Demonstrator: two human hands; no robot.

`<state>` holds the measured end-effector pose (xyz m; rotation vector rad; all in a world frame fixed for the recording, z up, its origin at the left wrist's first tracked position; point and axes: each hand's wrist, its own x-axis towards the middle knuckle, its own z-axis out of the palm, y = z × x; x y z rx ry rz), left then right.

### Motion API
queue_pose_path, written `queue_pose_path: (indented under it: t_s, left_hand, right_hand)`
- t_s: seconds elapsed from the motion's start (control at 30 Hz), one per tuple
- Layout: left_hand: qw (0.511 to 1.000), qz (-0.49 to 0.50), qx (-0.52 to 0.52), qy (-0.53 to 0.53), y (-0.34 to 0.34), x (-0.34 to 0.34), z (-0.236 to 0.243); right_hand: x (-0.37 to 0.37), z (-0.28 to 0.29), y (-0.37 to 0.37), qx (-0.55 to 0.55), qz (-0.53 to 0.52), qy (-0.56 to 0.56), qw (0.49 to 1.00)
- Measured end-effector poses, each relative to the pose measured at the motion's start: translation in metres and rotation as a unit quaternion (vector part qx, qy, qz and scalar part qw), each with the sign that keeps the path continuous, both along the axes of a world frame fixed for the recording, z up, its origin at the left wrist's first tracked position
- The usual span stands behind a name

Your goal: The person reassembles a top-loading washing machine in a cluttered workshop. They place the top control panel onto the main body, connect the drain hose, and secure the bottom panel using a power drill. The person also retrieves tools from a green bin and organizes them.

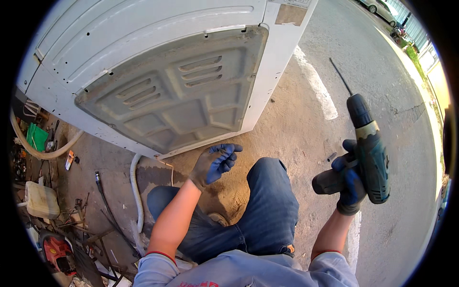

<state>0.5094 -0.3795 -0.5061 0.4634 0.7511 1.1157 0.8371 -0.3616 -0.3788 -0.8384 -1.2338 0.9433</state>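
In my right hand (pixel 351 179), in a blue and dark glove, is a teal and black cordless drill (pixel 374 165), held by its grip at the right. Its long thin bit (pixel 340 75) points up and slightly left, away from the appliance. My left hand (pixel 216 165), gloved alike, hovers over my lap just below the lower edge of a white washing machine (pixel 260 76). Its fingers are curled, one reaching to the right; whatever lies in them is hidden. A grey vented back panel (pixel 186 112) covers the machine's lower part and faces me.
A grey corrugated hose (pixel 136 191) and a black hose (pixel 107 203) lie at the left. Beyond them are a dirty plastic canister (pixel 42 200), a red and black machine (pixel 57 251) and scattered scrap. A white painted line (pixel 318 86) crosses the pavement; a car (pixel 380 8) stands far off.
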Motion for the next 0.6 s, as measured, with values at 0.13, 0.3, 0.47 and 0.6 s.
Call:
queue_pose_path:
  t_s: [0.13, 0.3, 0.47, 0.6]
  left_hand:
    - [0.999, -0.006, 0.036, 0.024, 0.036, 0.01, 0.036]
    - [0.995, 0.089, 0.03, -0.026, 0.067, 0.015, 0.055]
    - [0.995, 0.081, 0.053, -0.018, 0.075, 0.019, 0.056]
    - [0.988, 0.074, 0.056, -0.127, 0.083, 0.024, 0.058]
  right_hand:
    - [-0.008, -0.082, -0.042, -0.207, 0.097, 0.117, 0.966]
    - [-0.04, -0.106, -0.06, -0.243, 0.074, 0.161, 0.954]
    - [-0.033, -0.131, -0.077, -0.261, 0.099, -0.027, 0.96]
    - [-0.034, -0.125, -0.08, -0.293, 0.165, -0.117, 0.935]
